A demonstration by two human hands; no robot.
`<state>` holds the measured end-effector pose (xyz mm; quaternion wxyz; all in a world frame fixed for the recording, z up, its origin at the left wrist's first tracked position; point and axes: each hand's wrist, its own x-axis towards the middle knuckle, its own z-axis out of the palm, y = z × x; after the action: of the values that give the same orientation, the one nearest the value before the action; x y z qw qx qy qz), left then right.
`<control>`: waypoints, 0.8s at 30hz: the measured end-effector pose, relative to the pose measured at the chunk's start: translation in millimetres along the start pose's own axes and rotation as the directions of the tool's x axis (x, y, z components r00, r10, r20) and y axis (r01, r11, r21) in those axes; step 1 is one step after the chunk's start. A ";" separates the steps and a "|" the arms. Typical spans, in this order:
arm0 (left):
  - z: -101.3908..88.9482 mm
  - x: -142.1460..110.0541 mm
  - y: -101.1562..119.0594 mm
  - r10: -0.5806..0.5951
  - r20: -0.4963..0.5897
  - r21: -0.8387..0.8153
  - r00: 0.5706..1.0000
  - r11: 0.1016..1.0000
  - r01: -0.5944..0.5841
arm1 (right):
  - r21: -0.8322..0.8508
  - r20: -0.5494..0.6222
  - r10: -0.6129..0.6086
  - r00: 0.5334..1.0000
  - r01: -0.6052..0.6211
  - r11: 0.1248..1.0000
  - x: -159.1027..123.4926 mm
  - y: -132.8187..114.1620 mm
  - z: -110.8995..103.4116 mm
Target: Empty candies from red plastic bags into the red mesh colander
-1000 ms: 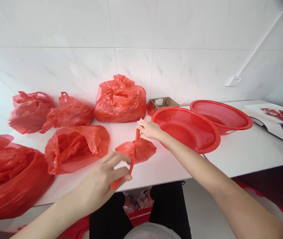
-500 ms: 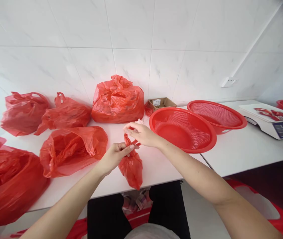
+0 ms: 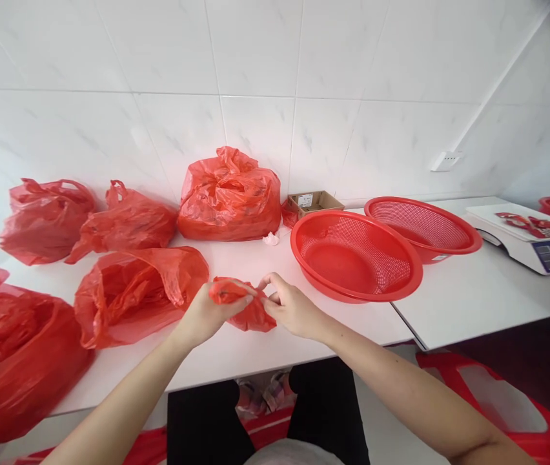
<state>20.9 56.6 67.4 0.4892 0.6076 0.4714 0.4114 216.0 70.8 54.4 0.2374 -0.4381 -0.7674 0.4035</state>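
Red bundle: a small red plastic bag (image 3: 254,318), bunched up, held between the two hands over the front part of the white bench (image 3: 337,329).
Left hand: the left hand (image 3: 206,314) closes around the bag's upper fold, fingers lying across it.
Right hand: the right hand (image 3: 292,308) stands just beside it, fingertips curled in and pinching the bag's edge.
Bags on the bench: a full red bag (image 3: 229,203) stands against the wall; two more, a left red bag (image 3: 45,223) and a middle red bag (image 3: 124,219), lie to its left. An open red bag (image 3: 132,298) lies just left of the left hand, and a large red bag (image 3: 13,358) lies at the near left edge.
Baskets: a red mesh basket (image 3: 355,294) sits just beyond the right hand, beside a second red mesh basket (image 3: 423,223).
Back of the bench: a small cardboard box (image 3: 314,202) stands against the wall, with a white scrap (image 3: 270,239) in front of the full bag's right end.
Far right: a digital scale (image 3: 527,242) carries a white board with red pieces on it.
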 end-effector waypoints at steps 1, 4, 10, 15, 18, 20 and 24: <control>-0.3 -1.8 0.9 -0.010 0.023 0.030 1.000 1.000 0.009 | -0.046 0.018 0.000 1.000 0.000 0.999 0.5 2.0 -1.6; -0.5 -4.3 0.5 0.038 0.029 0.121 0.999 0.992 -0.041 | -0.100 -0.061 -0.116 0.991 0.110 0.989 7.2 5.2 -5.7; -0.9 -1.8 -13.9 0.211 0.042 0.205 0.977 0.955 -0.215 | 0.249 -0.099 -0.258 0.961 0.275 0.929 15.2 11.7 17.9; 4.7 -6.0 -32.3 0.327 -0.190 0.323 0.926 0.911 -0.255 | 0.258 -0.110 -0.184 0.977 0.207 0.944 3.0 9.2 29.3; 9.9 -10.4 -37.0 0.384 -0.204 0.353 0.900 0.887 -0.298 | 0.414 -0.031 -0.144 0.989 0.144 0.899 2.2 8.1 21.9; 11.9 -12.6 -36.0 0.444 -0.206 0.406 0.872 0.850 -0.337 | 0.513 0.016 -0.143 0.990 0.115 0.851 5.3 9.2 16.3; 8.9 -15.6 -28.8 0.455 -0.146 0.473 0.879 0.812 -0.342 | 0.507 0.002 -0.158 0.988 0.135 0.851 8.1 8.3 12.0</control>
<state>21.2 41.8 36.9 0.1798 0.7291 0.4700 0.4639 207.3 75.3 40.9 0.3572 -0.2922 -0.6709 0.5804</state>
